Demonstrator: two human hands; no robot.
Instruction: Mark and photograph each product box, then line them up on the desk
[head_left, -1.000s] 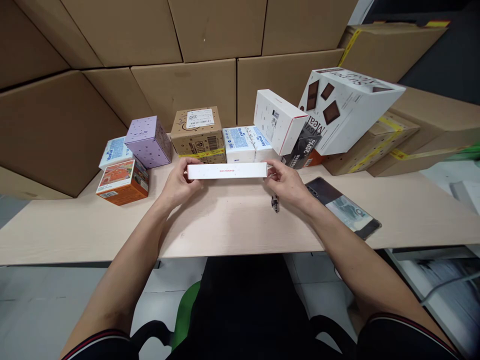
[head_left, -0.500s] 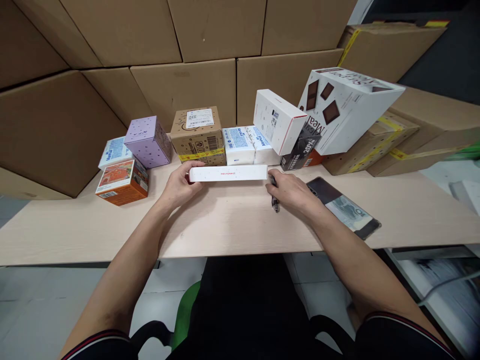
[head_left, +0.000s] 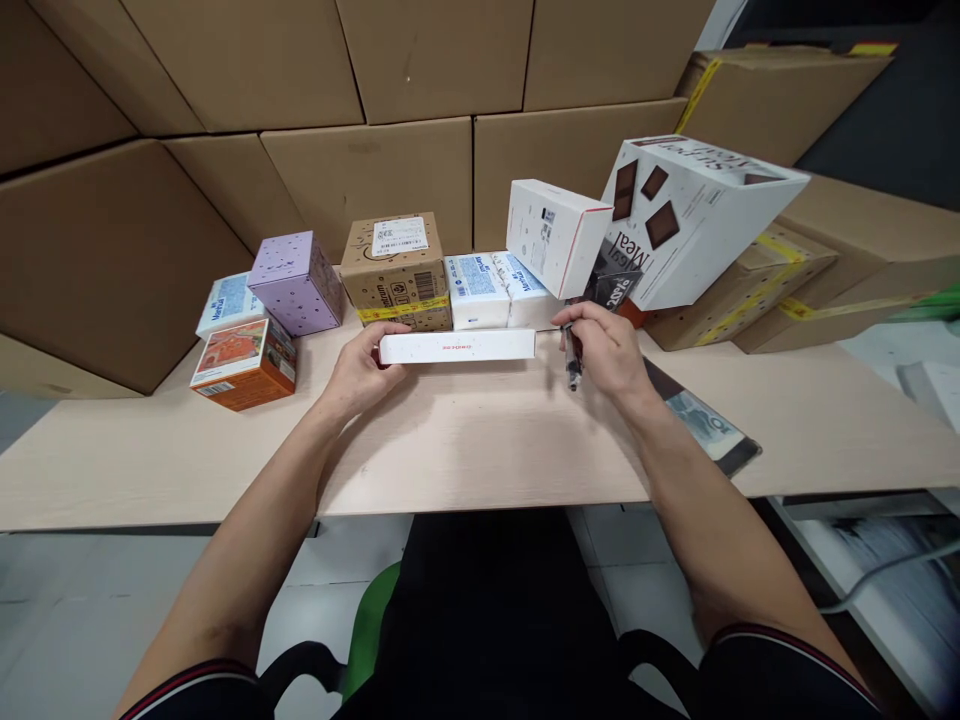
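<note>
The left hand (head_left: 367, 368) is clamping a white box (head_left: 461, 347) while the right hand (head_left: 606, 352), right of it, is gripping and seemingly readying a dark tool (head_left: 573, 373), needing steadiness next.

The slim box (head_left: 465, 346) in the left fingers (head_left: 390, 328) is smooth white card, faintly satin. The black item (head_left: 574, 368) in the right fingers (head_left: 583, 313) looks like glossy plastic. Below the fingers, the desk (head_left: 465, 440) has a smooth, pale, wood-grained surface. Beyond them, the stacked cartons (head_left: 367, 185) are matt brown cardboard, and the white packs (head_left: 480, 290) wear shiny plastic film.
</note>
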